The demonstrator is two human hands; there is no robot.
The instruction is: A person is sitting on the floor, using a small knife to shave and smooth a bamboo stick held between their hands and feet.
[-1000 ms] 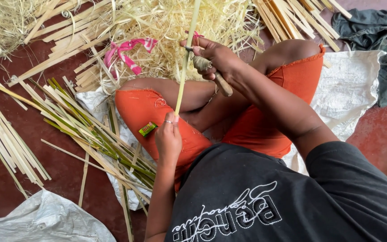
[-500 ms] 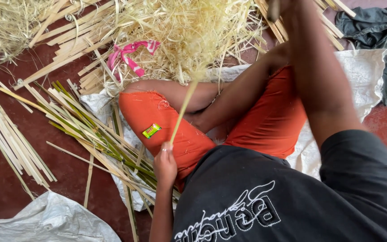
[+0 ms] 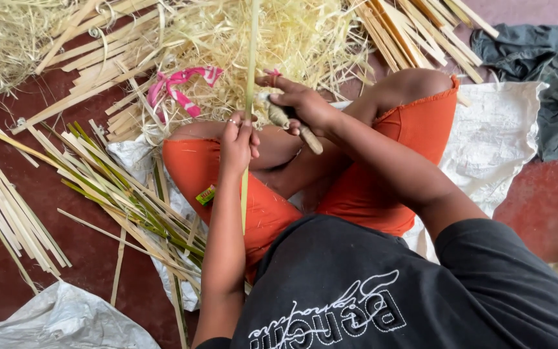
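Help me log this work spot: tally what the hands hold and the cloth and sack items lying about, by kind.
Bamboo strip in the left hand: 1
Knife in the right hand: 1
White sacks: 2
Pink ribbon: 1
Dark cloth: 1
Total: 6

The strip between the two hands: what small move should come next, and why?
Probably the right hand should draw its knife along the strip, away from the body. The left hand pinches the strip upright, and the knife sits against it just above that hand, with a heap of shavings lying beyond the knees.
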